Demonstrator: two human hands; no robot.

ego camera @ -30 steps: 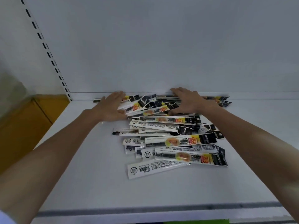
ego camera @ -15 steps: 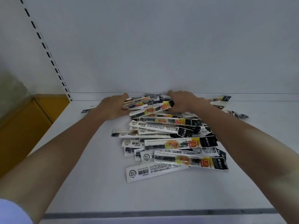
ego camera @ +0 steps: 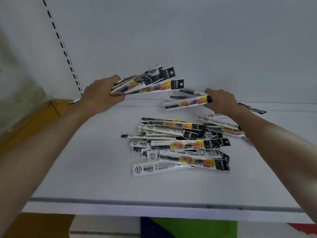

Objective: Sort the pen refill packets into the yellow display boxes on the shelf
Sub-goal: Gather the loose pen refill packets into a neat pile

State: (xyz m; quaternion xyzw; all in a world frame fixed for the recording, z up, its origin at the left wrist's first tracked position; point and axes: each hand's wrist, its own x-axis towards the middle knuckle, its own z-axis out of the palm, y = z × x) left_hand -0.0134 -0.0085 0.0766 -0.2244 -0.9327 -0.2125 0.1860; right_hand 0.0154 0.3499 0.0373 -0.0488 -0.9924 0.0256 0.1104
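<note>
Only a slice of the yellow cardboard display box (ego camera: 34, 124) showed, out at nine o'clock from the pile, blurred and partly covered by the left forearm. The print on the wrappers was too smeared to read. A few packets at three o'clock slipped out of sight behind the right wrist, and the right hand's fingertips were buried behind what it held.

Left hand (ego camera: 101, 96) up at ten o'clock, raised off the shelf, thumb underneath and fingers curled over one end of a fan of long, thin plastic refill packets (ego camera: 154, 83). It was clamped tight, with the free ends spraying up towards one o'clock. Right hand (ego camera: 221, 101) at two o'clock, knuckles to the camera, gripping the black ends of a smaller bunch of packets (ego camera: 187, 101) that pointed across towards the left hand. The two bunches were apart.

The loose pile of packets (ego camera: 180, 146) lay criss-crossed on the white shelf board (ego camera: 85, 169), dead centre: white barcode backs, clear fronts with yellow-orange patches, black header tabs.
</note>
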